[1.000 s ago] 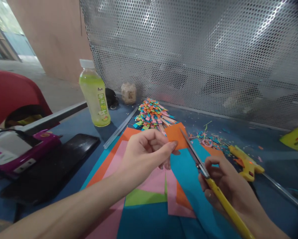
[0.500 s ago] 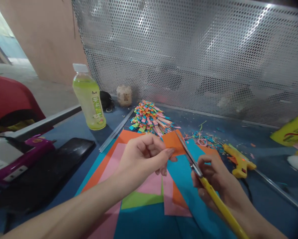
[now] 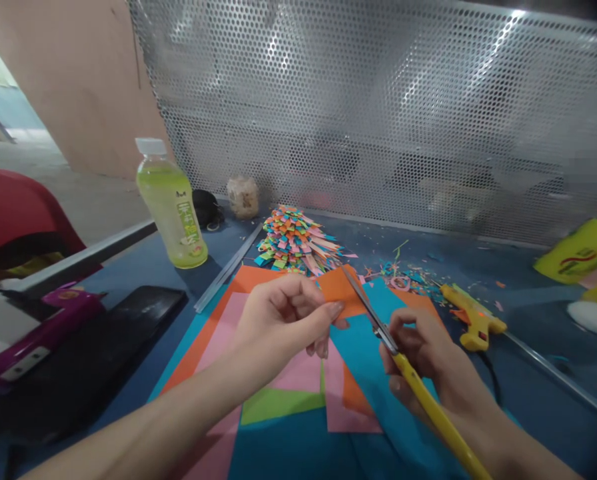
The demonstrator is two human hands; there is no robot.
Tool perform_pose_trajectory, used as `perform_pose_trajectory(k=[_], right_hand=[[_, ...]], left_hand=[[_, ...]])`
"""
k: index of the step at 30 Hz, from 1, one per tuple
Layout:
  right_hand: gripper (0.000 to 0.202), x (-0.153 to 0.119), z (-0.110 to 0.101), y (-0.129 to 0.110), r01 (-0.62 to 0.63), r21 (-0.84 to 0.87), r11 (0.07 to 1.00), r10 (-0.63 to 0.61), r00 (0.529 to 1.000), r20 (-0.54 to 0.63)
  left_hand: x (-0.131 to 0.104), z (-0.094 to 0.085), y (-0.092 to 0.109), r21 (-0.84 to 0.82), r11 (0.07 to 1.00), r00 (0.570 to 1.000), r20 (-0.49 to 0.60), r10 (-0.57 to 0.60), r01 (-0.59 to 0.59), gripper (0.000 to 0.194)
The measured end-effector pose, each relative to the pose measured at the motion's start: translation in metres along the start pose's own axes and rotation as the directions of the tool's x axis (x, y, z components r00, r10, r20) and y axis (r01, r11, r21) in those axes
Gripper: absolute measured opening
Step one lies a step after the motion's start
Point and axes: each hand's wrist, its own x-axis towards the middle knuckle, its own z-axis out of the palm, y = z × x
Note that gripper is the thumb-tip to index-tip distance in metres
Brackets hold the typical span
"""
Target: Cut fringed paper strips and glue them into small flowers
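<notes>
Viewpoint swung slightly right; hands' arrangement essentially unchanged. Left hand [image 3: 288,313]: thumb and fingers pinching the orange paper piece [image 3: 342,288], held above coloured sheets [image 3: 278,405]. Right hand [image 3: 436,363]: fingers curled around yellow-handled scissors [image 3: 418,390], blades at the piece's right side. Glue gun [image 3: 481,321] noted right of the right hand.

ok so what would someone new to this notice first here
Probably the cone of fringed multicoloured paper beyond the hands, at the foot of the perforated metal panel. Then the yellow-handled scissors in the right hand, their blades at the small orange paper piece that the left hand pinches. The green drink bottle stands out at the back left.
</notes>
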Motion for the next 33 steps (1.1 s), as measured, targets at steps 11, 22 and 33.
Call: perform_pose_trajectory(k=[11, 22, 33], right_hand=[[0.031, -0.001, 0.002, 0.003, -0.046, 0.023, 0.999, 0.046, 0.999, -0.002], [0.031, 0.001, 0.001, 0.001, -0.093, 0.147, 0.985, 0.092, 0.996, 0.016], [0.026, 0.005, -0.002, -0.003, -0.058, -0.029, 0.998, 0.059, 0.998, 0.029]], left_hand=[[0.000, -0.001, -0.004, 0.024, 0.999, 0.999, 0.030, -0.036, 0.035, 0.024], [0.007, -0.002, -0.007, -0.046, 0.997, 0.997, -0.037, -0.067, 0.065, 0.025], [0.007, -0.003, -0.001, 0.063, 0.995, 0.987, -0.131, 0.091, -0.083, 0.028]])
